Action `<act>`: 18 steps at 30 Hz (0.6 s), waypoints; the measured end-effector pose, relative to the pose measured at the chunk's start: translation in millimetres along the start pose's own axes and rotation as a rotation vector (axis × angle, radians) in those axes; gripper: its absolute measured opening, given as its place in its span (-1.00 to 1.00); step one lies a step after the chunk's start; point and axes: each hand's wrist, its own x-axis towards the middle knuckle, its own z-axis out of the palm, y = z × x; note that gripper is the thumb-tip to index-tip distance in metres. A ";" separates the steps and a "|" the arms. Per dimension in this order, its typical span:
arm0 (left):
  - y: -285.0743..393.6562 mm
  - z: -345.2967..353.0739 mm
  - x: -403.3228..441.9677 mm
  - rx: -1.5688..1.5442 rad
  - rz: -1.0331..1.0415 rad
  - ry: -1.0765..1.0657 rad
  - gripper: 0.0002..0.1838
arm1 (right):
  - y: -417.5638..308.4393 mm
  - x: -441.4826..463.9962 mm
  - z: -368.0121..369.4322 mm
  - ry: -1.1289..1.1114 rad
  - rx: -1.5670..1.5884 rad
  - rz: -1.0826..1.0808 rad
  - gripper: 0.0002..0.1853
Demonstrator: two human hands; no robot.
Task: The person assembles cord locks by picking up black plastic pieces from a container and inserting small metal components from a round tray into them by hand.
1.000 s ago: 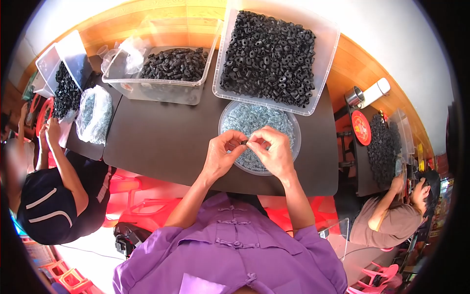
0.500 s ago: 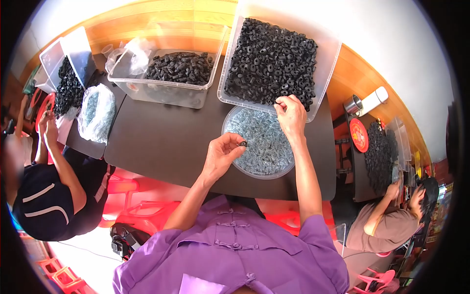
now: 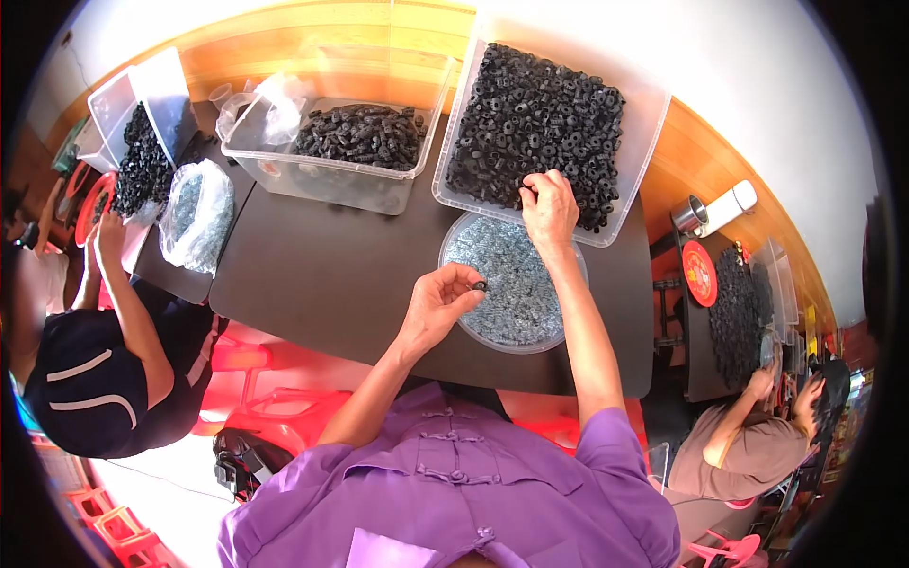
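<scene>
Between the thumb and forefinger of my left hand [image 3: 439, 305] is a small black ring-shaped part [image 3: 480, 286]. That hand hovers at the left edge of a round clear tub [image 3: 448, 256] filled with small shiny metallic pieces, too fine to name. My right hand [image 3: 551, 210] reaches over the near rim of a large clear plastic bin [image 3: 636, 180]. Its fingers are pinched together at the heap of small black plastic parts [image 3: 535, 118] inside; whatever they hold is hidden.
A second clear bin [image 3: 331, 185] with longer black pieces stands to the left on the dark table [image 3: 322, 256]. Beyond it lies a plastic bag [image 3: 197, 218] of shiny pieces. One person sits at left, another at right beside a black heap [image 3: 739, 312]. Red stools stand below.
My right hand has moved left and farther into the bin of black parts. My left hand still holds the black ring-shaped part. The whole view has shifted slightly.
</scene>
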 end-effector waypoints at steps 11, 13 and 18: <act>3.7 -0.1 2.7 -0.016 -0.013 -0.008 -0.87 | -19.3 -19.5 -50.2 -0.311 0.966 0.384 -0.92; 2.7 -0.6 1.4 -0.016 -0.007 -0.008 -0.88 | -32.1 -31.1 -69.2 -0.485 1.050 0.355 -0.91; 5.6 1.5 -0.4 -0.010 0.021 0.000 -0.86 | -51.2 -58.0 -86.5 -0.668 1.185 0.398 -0.89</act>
